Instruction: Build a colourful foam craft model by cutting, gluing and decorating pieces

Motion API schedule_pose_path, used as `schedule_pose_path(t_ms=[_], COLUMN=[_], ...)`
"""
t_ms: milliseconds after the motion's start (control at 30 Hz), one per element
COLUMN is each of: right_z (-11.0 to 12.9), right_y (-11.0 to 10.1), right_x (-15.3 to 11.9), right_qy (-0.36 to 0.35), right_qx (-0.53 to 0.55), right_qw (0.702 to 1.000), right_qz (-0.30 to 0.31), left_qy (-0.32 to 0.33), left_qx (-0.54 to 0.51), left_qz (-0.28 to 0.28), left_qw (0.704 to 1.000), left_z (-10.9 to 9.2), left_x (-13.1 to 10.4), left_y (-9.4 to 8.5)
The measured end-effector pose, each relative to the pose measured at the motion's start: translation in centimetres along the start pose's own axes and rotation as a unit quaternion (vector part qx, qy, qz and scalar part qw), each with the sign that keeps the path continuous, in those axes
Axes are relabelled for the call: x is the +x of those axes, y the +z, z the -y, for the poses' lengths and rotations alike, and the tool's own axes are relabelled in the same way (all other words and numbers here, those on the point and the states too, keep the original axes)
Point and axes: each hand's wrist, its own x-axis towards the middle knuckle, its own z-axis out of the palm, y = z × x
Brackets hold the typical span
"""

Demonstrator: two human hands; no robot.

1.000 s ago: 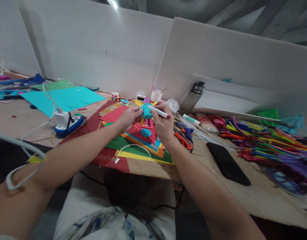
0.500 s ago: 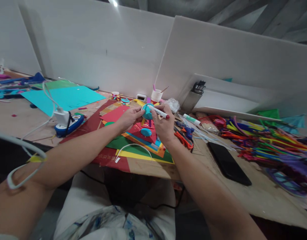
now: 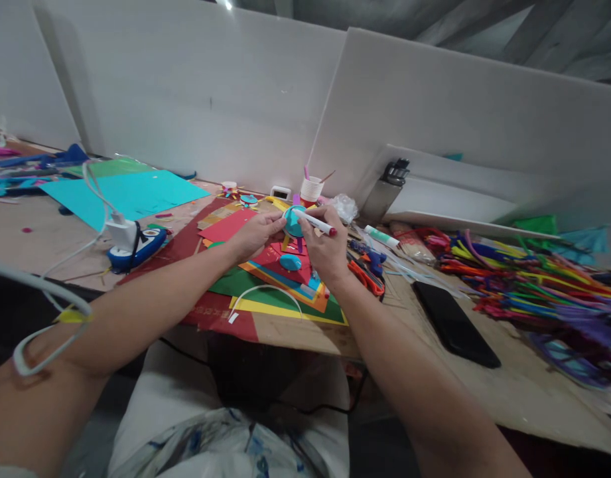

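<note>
My left hand [image 3: 260, 236] pinches the left edge of a round blue paper craft piece [image 3: 294, 224], which has coloured strips sticking out from it. In my right hand [image 3: 330, 247] is a white marker [image 3: 312, 221] with a red end, its other end pointing at the blue disc. Whether the tip touches the surface is too small to tell. Below the hands lies another blue paper disc [image 3: 290, 261] on a pile of coloured paper [image 3: 270, 300]. Behind them, a small blue-topped craft piece [image 3: 248, 200] rests on the table.
On the right lie a black phone [image 3: 454, 325], a bundle of pipe cleaners [image 3: 514, 272], orange-handled scissors [image 3: 365, 279], a blue glue gun [image 3: 375, 262] and a glue stick [image 3: 381, 237]. Paper cups [image 3: 312, 188] stand at the back. A white charger [image 3: 123, 234] with cable is at left.
The blue craft piece has turned slightly, so its face now looks rounder. Both hands stay in nearly the same place, still holding the craft piece and the marker.
</note>
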Motion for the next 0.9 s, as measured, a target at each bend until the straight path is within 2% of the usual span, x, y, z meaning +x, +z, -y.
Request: schedule_pose_path(t_ms=[900], right_z=[-0.13], right_y=[-0.03], right_x=[-0.09], right_qy=[-0.011], right_qx=[0.015], right_qw=[0.999], right_qz=[0.043], left_qy=[0.015], left_qx=[0.001], left_qz=[-0.001], left_qw=[1.000], left_z=[0.12], left_x=[0.04], left_y=[-0.17])
